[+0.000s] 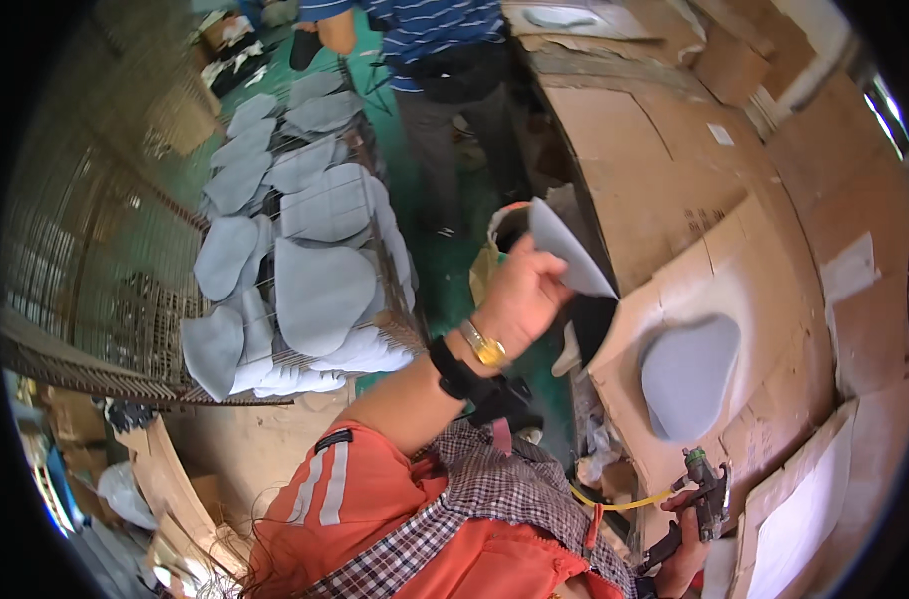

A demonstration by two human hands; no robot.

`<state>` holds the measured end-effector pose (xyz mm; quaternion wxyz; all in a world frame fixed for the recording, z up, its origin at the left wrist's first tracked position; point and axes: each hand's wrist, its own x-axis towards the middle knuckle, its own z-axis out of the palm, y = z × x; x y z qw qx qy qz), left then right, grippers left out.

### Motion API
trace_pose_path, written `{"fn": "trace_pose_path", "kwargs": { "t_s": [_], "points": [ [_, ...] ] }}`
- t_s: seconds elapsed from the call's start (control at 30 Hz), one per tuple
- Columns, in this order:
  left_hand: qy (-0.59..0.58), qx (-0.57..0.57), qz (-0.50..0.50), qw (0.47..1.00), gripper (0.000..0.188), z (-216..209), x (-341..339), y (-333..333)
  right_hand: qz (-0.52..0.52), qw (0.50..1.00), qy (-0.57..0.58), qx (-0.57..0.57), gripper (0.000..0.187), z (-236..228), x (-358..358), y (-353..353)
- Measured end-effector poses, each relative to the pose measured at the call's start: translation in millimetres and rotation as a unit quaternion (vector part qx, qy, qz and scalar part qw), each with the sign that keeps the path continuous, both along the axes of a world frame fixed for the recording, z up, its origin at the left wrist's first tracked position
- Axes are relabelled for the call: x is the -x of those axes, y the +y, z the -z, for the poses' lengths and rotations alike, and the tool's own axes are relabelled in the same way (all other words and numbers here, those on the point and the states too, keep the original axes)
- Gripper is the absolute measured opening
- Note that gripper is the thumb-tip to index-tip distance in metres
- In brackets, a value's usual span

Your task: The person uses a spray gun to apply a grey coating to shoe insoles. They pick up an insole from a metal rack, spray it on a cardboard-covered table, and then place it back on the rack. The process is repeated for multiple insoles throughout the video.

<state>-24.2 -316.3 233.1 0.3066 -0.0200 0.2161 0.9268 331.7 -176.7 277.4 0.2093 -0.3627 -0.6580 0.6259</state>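
Nearest, the person's right hand (682,544) is curling round the handle of a spray gun (712,494) beside the counter's near end, apparently so that the nozzle end is staying free above the grip. A yellow hose (624,501) is running to it from the apron (509,469). Most of the fingers are hiding behind the gun, so whether one is pressing the trigger cannot be told.

On the cardboard-covered counter (614,130), toward its near end and close to its left edge, a grey pad (689,379) is lying flat, probably to present its whole face upward. A second rim is showing along its left side; whether that is another layer is unclear. Pale haze is surrounding it on the cardboard.

Farther out, beyond the counter's left edge, the left hand (529,295) is pinching a grey sheet (569,248) between thumb and fingers, seemingly by the margin to spare its face. The sheet is standing nearly edge-on, hiding its outline; the dark shape below it is hard to make out.

To the left, a wire rack (402,321) is carrying many grey pieces (323,295), overlapping, perhaps to save room; the lower ones are largely covered. Beyond, a co-worker (440,45) is standing, head cut off by the frame.
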Motion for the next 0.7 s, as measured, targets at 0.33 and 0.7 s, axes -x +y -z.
{"fn": "trace_pose_path", "kwargs": {
  "t_s": [0.33,0.7],
  "points": [
    [0.044,0.102,-0.435,0.893,0.045,27.8,204.9,-196.1,-0.115,0.993,-0.025,-0.020,0.068,-16.4,92.4,-55.8],
    [-0.322,0.200,-0.431,0.819,0.079,219.7,216.9,-243.4,-0.131,0.990,-0.033,-0.027,0.071,-5.9,100.3,-60.0]
  ]
}}
